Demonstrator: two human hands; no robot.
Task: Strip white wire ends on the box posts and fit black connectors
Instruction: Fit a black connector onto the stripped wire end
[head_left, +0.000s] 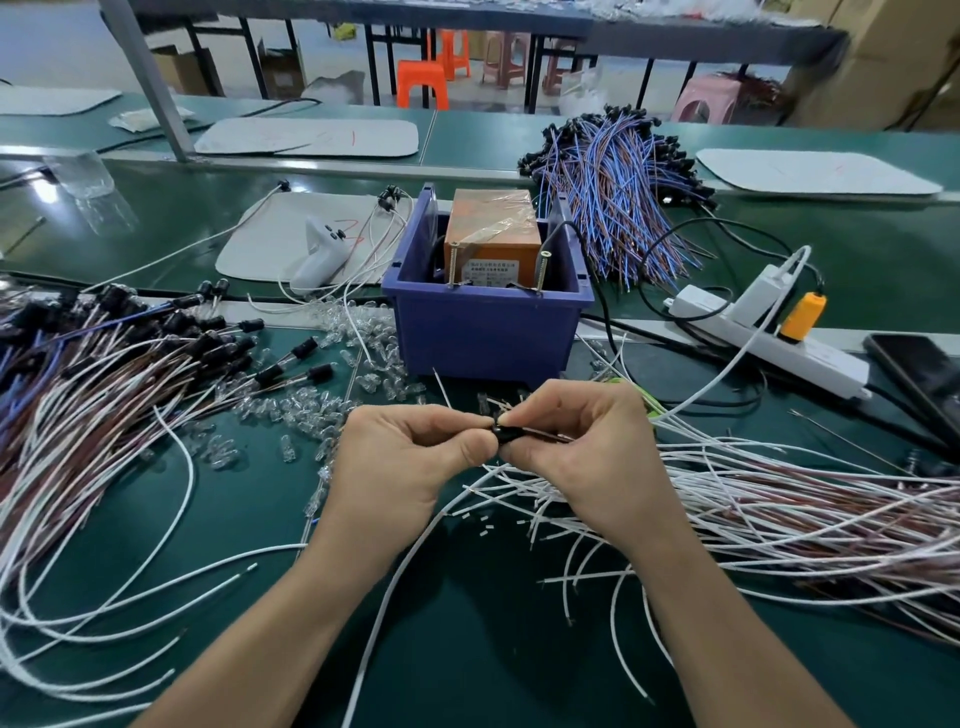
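The black connector (503, 433) sits at the middle of the frame with its long axis lying roughly left to right. A thin wire (545, 436) leaves its right end and runs on to the right, under the fingers.

The left hand (410, 452) pinches the connector's left end between curled thumb and forefinger. The right hand (582, 441) pinches its right end from the other side, fingertips meeting those of the left. So the connector is held between the two hands, just above the table.

The table (467, 597) has a dark green top. A loose heap of white wires (779, 499) spreads over the right side of the frame, passing beneath the right hand, and more white wires curve across the lower left. At the left edge lies a pile of finished wires (104, 364) with black ends. Small clear caps (311, 410) are scattered between that pile and the hands.

Just above the hands stands a blue bin (488, 332) holding an orange box (493, 223) wrapped in clear tape. Two upright posts (453, 265) rise at the box's near corners. To its right lie a white power strip (769, 338) with an orange plug (802, 317), and a dark phone (919, 374) at the frame's edge. A bundle of blue and brown wires (618, 208) lies in the upper right. Along the top, beyond the benches, orange stools (422, 83) stand on a pale floor.
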